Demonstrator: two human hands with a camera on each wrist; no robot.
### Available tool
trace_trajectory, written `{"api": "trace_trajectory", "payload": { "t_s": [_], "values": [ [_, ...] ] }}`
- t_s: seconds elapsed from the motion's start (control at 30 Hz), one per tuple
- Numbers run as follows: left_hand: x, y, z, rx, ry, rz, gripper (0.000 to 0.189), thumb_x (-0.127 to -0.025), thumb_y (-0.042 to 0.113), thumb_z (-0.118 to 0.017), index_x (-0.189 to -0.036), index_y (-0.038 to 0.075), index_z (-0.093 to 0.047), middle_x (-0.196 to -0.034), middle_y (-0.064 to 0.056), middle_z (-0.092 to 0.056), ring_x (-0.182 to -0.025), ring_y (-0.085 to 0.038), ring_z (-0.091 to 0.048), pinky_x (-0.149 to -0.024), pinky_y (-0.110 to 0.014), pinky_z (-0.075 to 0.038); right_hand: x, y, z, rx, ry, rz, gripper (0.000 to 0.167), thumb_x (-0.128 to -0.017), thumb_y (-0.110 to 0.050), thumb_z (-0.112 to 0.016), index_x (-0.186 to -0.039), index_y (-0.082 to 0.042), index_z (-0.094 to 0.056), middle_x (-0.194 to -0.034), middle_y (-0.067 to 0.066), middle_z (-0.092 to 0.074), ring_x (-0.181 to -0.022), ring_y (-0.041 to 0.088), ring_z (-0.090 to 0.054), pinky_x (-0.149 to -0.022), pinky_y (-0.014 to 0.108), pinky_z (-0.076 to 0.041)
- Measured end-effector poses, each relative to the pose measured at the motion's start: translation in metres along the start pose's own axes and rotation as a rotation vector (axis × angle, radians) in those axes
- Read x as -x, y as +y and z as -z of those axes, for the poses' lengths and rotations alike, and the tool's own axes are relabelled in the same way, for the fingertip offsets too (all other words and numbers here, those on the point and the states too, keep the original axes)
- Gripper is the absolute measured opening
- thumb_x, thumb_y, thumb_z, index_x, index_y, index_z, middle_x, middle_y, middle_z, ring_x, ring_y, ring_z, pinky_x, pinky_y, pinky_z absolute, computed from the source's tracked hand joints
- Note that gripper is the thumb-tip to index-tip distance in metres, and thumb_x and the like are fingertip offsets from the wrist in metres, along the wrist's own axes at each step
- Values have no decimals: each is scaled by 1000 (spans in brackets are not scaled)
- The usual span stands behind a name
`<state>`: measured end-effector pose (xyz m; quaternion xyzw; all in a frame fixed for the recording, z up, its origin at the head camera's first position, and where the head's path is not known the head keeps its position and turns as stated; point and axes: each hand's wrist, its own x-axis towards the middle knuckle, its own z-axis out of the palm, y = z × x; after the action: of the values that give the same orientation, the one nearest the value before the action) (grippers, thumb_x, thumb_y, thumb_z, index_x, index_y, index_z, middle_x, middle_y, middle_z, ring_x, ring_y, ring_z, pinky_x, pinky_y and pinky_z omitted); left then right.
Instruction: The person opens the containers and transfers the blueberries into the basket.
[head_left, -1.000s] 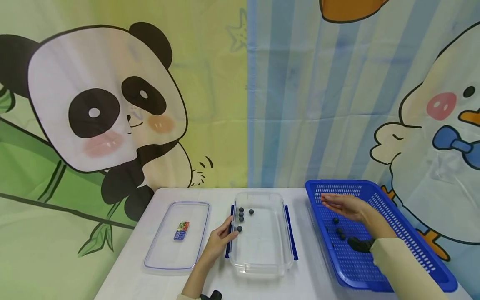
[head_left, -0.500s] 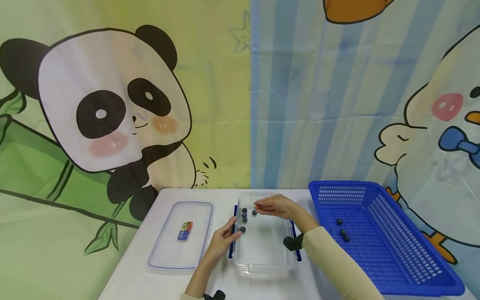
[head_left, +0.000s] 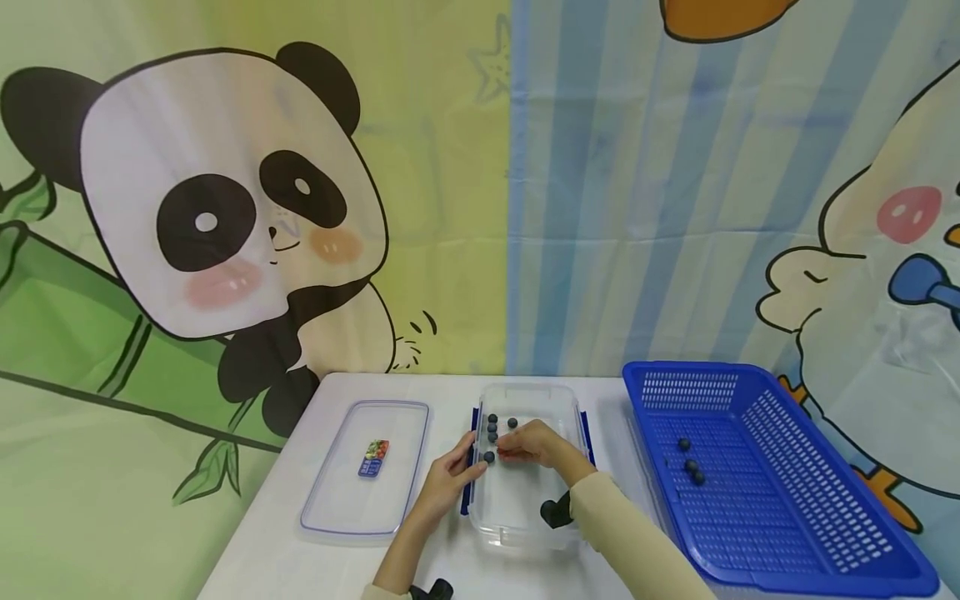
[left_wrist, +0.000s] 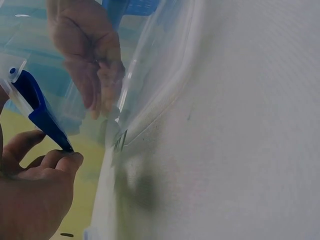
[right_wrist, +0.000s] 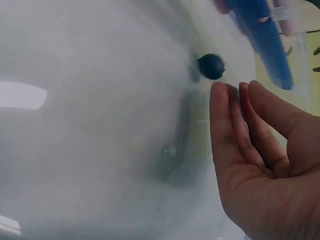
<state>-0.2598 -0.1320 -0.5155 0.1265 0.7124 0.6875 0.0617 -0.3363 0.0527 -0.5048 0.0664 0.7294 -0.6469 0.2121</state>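
Note:
My left hand [head_left: 444, 481] grips the left side of a clear plastic food container [head_left: 536, 533], thumb over its rim. In the left wrist view its fingers lie at the dark blue latch [left_wrist: 47, 120]. My right hand [head_left: 540, 443] is low inside the container, pointing left. Thumb and fingertips pinch together around a small blueberry [right_wrist: 238, 100], mostly hidden by them. Just beyond the fingertips lies another blueberry [right_wrist: 211, 66]. Several blueberries [head_left: 492, 427] line the container's left side, with one blueberry [head_left: 512, 423] slightly right of them.
A clear lid [head_left: 330, 508] with a blue seal and a label [head_left: 373, 458] lies left of the container. On the right stands a blue perforated basket [head_left: 832, 492] with a few blueberries [head_left: 692, 466]. A cartoon curtain [head_left: 450, 208] hangs behind the white table [head_left: 255, 533].
My right hand has moved left from over the basket into the container, then lowered toward its left side. My left hand has stayed on the container's side. The head view has shifted slightly.

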Motion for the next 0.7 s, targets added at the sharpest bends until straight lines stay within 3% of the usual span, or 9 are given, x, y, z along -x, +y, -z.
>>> {"api": "trace_trajectory", "payload": {
  "t_s": [0.23,0.47,0.7],
  "values": [
    [0,1,0,-1,0,6,71,-86,26,-66,-141,-1,-31,-148,-19,-21,-131,-31,-29,-105,-29,-28,0,4,-4,45,1,-33,16,-80,7,-66,-94,14,-65,-82,20,-68,-77,27,-68,-75,35,-57],
    [1,2,1,12,-4,-5,71,-86,24,-66,-141,-2,-30,-148,-20,-19,-131,-31,-28,-105,-29,-28,-4,5,-5,-11,-14,-131,15,-82,4,-65,-96,10,-66,-84,19,-68,-80,27,-68,-78,32,-56],
    [1,1,0,24,-13,-4,69,-87,21,-65,-141,-3,-29,-148,-20,-19,-132,-30,-26,-106,-28,-27,-7,10,-7,-53,-91,-123,17,-82,5,-64,-98,9,-66,-83,18,-68,-79,27,-68,-76,30,-56]
  ]
}}
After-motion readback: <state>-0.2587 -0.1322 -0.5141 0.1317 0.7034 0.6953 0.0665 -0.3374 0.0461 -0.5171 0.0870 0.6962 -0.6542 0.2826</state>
